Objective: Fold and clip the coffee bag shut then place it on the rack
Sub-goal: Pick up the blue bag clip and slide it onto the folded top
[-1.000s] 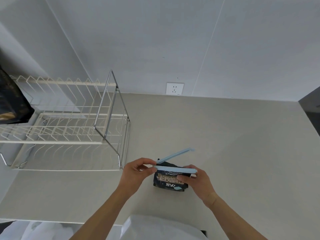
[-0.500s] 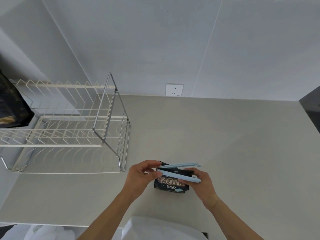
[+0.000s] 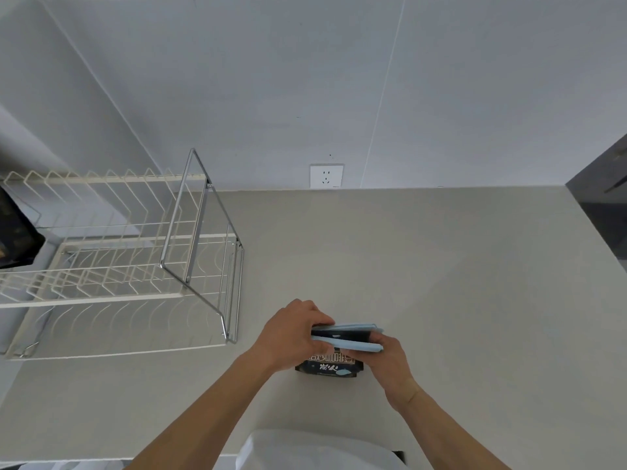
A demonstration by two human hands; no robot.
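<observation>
A small black coffee bag [image 3: 330, 365] with white lettering stands on the beige counter, near its front edge. A light blue bag clip [image 3: 353, 337] straddles the bag's folded top, one arm behind it and one in front, with a narrow gap between the arms. My left hand [image 3: 288, 334] pinches the clip's left end and the bag top. Holding the right end of the front arm is my right hand [image 3: 386, 359], which also steadies the bag. The two-tier wire rack [image 3: 112, 266] stands to the left of the bag, about a hand's width away.
A dark bag [image 3: 15, 232] sits on the rack's upper tier at the far left edge. A wall socket [image 3: 326, 176] is behind the counter. A dark cabinet [image 3: 604, 205] bounds the counter on the right. My white clothing [image 3: 319, 451] shows at the bottom.
The clip's two arms, spread wide apart a second ago, have swung together around the bag's folded top. My left hand has slid right over the clip's hinge end.
</observation>
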